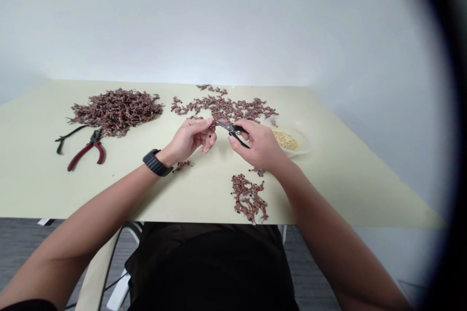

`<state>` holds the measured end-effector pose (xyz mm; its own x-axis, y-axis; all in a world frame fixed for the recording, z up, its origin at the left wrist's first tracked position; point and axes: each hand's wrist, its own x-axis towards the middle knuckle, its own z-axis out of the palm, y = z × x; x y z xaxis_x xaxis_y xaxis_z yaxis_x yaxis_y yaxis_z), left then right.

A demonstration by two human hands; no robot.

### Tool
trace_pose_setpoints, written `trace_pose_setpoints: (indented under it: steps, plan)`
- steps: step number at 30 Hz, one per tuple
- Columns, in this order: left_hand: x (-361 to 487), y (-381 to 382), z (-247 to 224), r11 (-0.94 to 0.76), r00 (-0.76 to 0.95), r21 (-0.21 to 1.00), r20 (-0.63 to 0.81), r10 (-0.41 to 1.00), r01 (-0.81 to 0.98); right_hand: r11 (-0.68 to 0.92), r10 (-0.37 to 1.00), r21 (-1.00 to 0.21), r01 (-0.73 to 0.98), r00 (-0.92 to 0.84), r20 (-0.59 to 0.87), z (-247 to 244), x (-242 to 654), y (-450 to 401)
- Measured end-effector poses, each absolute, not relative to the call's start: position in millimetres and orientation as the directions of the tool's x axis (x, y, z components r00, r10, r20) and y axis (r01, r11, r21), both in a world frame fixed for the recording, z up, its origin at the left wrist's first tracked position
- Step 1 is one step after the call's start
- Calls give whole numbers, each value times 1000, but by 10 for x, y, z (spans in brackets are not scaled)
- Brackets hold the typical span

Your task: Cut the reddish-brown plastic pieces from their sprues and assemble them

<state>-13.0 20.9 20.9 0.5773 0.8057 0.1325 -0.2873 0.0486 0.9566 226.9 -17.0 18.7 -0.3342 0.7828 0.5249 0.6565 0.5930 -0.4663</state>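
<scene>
Two bare hands are held together above the middle of a pale cream desk (44,189). A small reddish-brown piece (212,129) is pinched between the thumb and curled fingers of the left hand (189,138), though its exact shape is too small to be made out. A small pair of black-handled pliers (231,130) is gripped in the right hand (256,143), closed around the handles, and its steel tip is held against the pinched piece. A black strap watch (156,163) is worn on the left wrist.

A large heap of reddish-brown twisted pieces (116,112) is piled on the far left of the desk, and a looser spread of similar pieces (222,108) is laid out directly beyond the hands. A smaller cluster of the pieces (249,198) lies near the front edge, below the right hand, while a few stray pieces (182,165) are left just beside the left wrist. A clear plastic bowl (299,140) holding pale yellow granules (285,140) stands just beyond the right hand. Red-handled pliers (86,152) and a black-handled tool (69,137) lie near the large heap, with the tool's handles partly hidden by neither hand. A black shirt (211,267) is seen below the desk edge.
</scene>
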Motion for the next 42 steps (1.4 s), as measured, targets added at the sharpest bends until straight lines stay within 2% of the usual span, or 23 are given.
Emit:
trace_pose_setpoints:
  steps: [16,35,39,42]
  plan:
    - [-140,204,235,103,595,960,76,800,-261,613,756,-413,673,-347,555,163,2330,-153]
    - [-157,213,244,167,618,957,16,786,-237,623,757,-425,656,-370,539,191,2339,-168]
    - [-138,214,233,78,607,971,77,791,-225,590,786,-447,673,-350,510,224,2292,-221]
    - [-108,198,198,-151,551,973,225,803,-176,505,854,-562,655,-286,434,246,2218,-265]
